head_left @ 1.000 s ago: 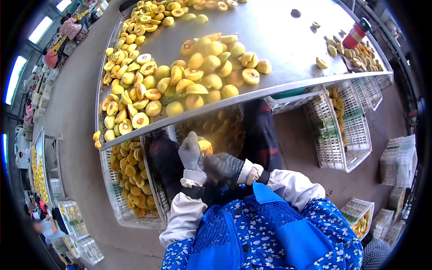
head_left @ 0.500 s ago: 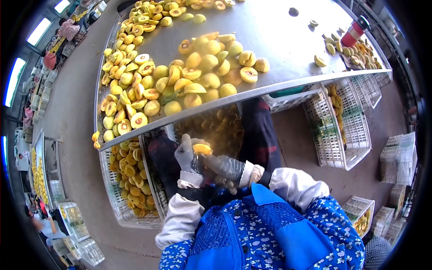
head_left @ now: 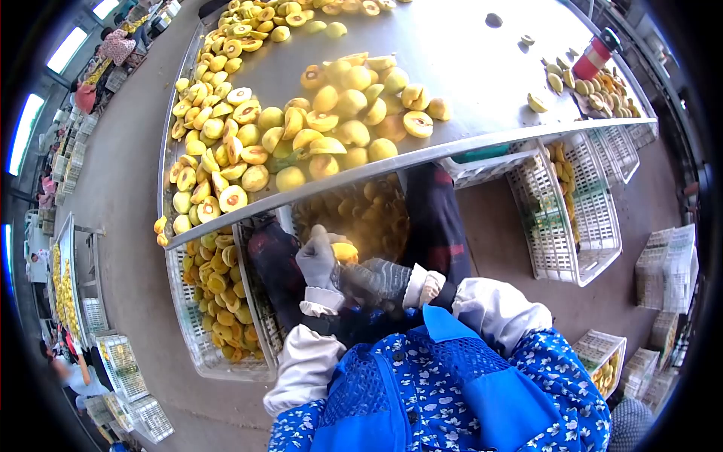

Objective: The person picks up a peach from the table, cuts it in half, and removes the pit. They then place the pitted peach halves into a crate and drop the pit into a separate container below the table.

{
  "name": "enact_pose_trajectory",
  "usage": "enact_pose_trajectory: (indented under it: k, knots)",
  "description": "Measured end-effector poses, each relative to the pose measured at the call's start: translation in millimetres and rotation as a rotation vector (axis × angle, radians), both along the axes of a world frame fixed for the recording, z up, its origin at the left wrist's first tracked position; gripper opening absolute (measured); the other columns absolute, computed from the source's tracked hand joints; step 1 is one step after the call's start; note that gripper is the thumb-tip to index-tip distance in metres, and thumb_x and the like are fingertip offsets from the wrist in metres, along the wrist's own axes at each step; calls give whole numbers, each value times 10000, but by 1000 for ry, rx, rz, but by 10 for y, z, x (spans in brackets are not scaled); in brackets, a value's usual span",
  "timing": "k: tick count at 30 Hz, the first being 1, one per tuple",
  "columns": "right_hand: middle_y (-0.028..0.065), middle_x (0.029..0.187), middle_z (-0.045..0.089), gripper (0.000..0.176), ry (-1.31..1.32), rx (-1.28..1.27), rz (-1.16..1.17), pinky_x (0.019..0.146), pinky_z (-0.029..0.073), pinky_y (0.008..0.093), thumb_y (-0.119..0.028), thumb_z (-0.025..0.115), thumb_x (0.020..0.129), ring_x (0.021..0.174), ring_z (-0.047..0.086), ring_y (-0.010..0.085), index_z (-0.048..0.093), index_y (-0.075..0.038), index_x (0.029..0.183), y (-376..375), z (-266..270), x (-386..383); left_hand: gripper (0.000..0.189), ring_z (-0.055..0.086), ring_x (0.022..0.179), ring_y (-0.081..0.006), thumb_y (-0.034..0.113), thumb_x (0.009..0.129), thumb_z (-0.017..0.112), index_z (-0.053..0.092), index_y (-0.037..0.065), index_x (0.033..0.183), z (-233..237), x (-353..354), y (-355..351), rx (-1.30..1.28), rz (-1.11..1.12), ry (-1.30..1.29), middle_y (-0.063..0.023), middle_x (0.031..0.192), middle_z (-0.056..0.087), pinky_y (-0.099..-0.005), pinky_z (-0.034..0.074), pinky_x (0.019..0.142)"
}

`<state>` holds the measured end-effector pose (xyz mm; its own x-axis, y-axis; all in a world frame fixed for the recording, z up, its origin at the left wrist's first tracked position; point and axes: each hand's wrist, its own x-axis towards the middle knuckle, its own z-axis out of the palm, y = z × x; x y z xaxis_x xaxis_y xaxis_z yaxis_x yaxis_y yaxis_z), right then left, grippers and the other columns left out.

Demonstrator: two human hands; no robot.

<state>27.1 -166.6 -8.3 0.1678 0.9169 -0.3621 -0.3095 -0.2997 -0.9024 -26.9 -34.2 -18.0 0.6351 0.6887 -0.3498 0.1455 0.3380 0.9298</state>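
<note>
In front of my lap, my left hand [head_left: 318,260], in a pale grey glove, is closed around a yellow peach half [head_left: 346,252]. My right hand [head_left: 373,279], in a darker grey glove, is curled close beside the fruit and blurred. Whatever it grips is hidden. Below both hands, a crate of peach halves [head_left: 354,211] sits between my knees, partly under the table edge. Halved peaches [head_left: 320,143], many with the stone showing, are heaped on the metal table [head_left: 452,53] above.
A white crate [head_left: 197,350] full of peach halves stands at my left. More white crates [head_left: 595,248] are on the floor to the right. A red bottle [head_left: 593,59] stands by small pieces at the table's right corner. Other people [head_left: 117,47] are at the far left.
The peach half and my left hand have shifted slightly right and down. My left fingers now cover more of the fruit. The right hand has turned a little beside it.
</note>
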Motion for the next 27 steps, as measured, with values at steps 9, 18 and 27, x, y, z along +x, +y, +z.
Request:
enact_pose_trajectory:
  k: [9,18,27]
  knots:
    - [48,595,563,514,150,-111,-78,491,415,307,-486,406,931,494,517,179,608,-31,804,2,90,-80,547,591,510,-272,566,884,442,599,57,760,-27,-29,-5,-517,77,-134,-133,653,617,-371,509,472]
    - [182,876,640,395,-327,114,-257,796,449,364,-349,415,948,842,599,313,605,-18,1048,38,-230,-267,534,586,659,-275,621,855,443,569,102,829,-106,-76,-4,-873,150,-223,-87,728,594,-446,507,593]
    - [243,764,608,387,-623,-38,-7,651,442,476,-414,453,920,751,583,431,543,-40,961,-95,-30,-124,546,612,821,-305,573,877,452,587,49,954,-163,-22,596,-740,59,-507,-124,874,639,-445,508,763]
